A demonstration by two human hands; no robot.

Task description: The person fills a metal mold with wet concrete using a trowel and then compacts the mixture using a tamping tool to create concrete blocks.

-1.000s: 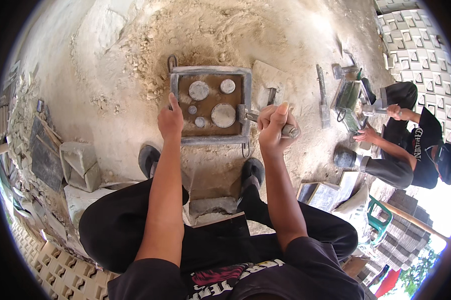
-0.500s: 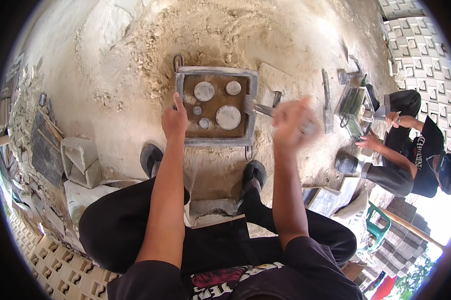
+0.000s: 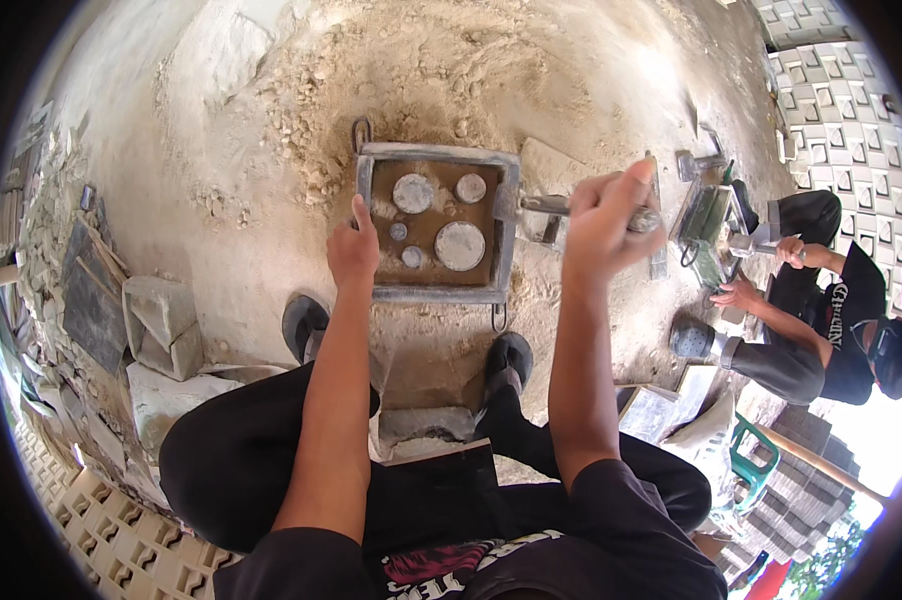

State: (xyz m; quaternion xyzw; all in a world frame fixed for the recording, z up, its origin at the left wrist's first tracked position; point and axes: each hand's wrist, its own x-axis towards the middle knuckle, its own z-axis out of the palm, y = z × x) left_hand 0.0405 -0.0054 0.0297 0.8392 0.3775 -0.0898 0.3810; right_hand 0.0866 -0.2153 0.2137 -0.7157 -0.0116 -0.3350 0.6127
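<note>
A square grey mold frame [image 3: 437,296] lies on the ground before me, with brown sandy material [image 3: 441,212] inside. Several round grey discs of different sizes, including a large disc [image 3: 460,246], sit in that material. My left hand [image 3: 353,248] grips the frame's left wall, thumb pointing up along it. In my closed right hand [image 3: 607,225] is a hammer [image 3: 546,204], held by its handle. Its head overlaps the frame's right wall in view; I cannot tell whether they touch. A loop handle [image 3: 362,133] stands out at the far left corner, another [image 3: 499,317] at the near right.
To the right a co-worker [image 3: 811,300] crouches, holding a hammer [image 3: 746,243] over a similar mold [image 3: 709,222]. Loose rubble [image 3: 321,150] lies beyond my frame. A hollow concrete block [image 3: 161,325] stands at left, a grey block [image 3: 427,420] between my feet. Patterned blocks are stacked at far right.
My right hand and the hammer have shifted to the right and come into sharper view. The frame and my left hand sit slightly lower in the picture. The co-worker's hammer hand has moved a little.
</note>
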